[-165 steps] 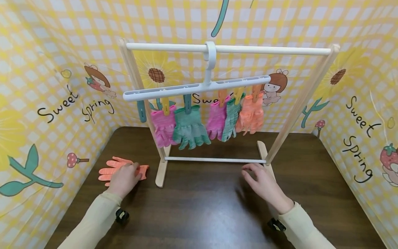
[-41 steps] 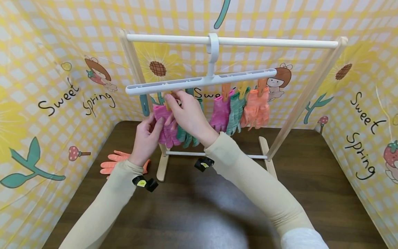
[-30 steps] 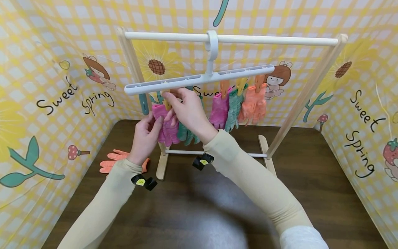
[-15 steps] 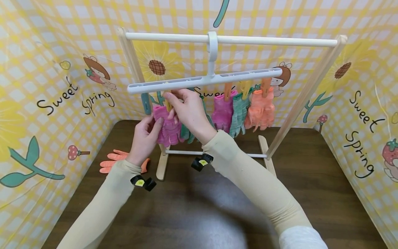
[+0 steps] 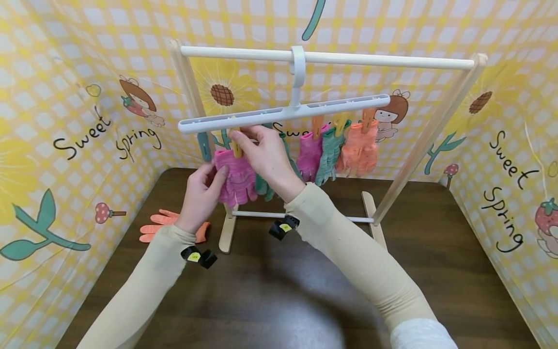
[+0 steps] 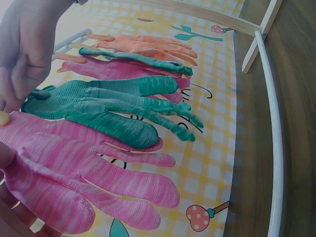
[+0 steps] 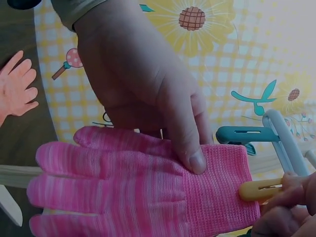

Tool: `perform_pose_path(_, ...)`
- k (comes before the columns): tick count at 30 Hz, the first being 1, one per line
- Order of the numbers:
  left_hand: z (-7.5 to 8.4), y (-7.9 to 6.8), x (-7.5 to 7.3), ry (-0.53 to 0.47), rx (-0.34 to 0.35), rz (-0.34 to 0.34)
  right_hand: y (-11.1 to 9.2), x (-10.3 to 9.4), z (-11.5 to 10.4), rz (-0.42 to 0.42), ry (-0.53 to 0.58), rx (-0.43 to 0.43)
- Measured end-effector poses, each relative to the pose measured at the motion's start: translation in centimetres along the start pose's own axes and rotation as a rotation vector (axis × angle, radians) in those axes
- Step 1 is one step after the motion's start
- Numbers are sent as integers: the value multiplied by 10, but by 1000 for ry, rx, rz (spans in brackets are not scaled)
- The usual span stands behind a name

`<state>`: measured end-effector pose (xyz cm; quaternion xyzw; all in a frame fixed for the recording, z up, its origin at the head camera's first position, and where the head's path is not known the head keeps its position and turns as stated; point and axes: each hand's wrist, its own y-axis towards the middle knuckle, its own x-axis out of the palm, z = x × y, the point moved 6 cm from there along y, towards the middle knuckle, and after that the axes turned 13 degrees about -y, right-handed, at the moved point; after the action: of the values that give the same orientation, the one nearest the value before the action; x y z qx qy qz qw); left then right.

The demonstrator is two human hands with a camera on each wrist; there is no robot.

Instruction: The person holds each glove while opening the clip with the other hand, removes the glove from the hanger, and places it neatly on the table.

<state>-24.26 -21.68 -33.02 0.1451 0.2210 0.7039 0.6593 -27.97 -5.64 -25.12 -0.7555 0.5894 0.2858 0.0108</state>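
My left hand (image 5: 201, 194) pinches a pink knitted glove (image 5: 237, 182) by the side just below its cuff, the thumb lying on the front. Above, my right hand (image 5: 271, 157) pinches the top of a yellow clothespin (image 5: 237, 148) that sits over the cuff. In the right wrist view the clothespin (image 7: 259, 190) overlaps the cuff's edge; whether it grips the cloth I cannot tell. The clothespin belongs to a pale plastic hanger (image 5: 283, 115) hooked on the rack's top bar. Behind my right hand hangs a green glove (image 6: 108, 101), partly hidden in the head view.
An orange glove (image 5: 159, 224) lies on the brown table (image 5: 261, 300), left of the wooden rack (image 5: 436, 131). A blue-green clothespin (image 5: 204, 147) hangs at the hanger's left end with nothing in it. Pink (image 5: 310, 150), green (image 5: 333, 152) and orange gloves (image 5: 359, 148) hang at right.
Several seconds ago my left hand was over the orange glove and my right by the rack's base; both rose to the pink glove. Lately the hands barely move while the hanger swings slightly.
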Motion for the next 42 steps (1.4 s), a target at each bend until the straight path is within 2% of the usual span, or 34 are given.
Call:
perform_pose_path(15, 0, -4, -4, 6, -2, -2, 1, 2, 3, 30, 68, 49)
perform_pose_path(23, -6, -9, -9, 21, -9, -7, 1, 3, 5, 10, 91, 74)
perform_pose_path(42, -16, -21, -17, 87, -22, -14, -1, 5, 5, -48, 123, 29)
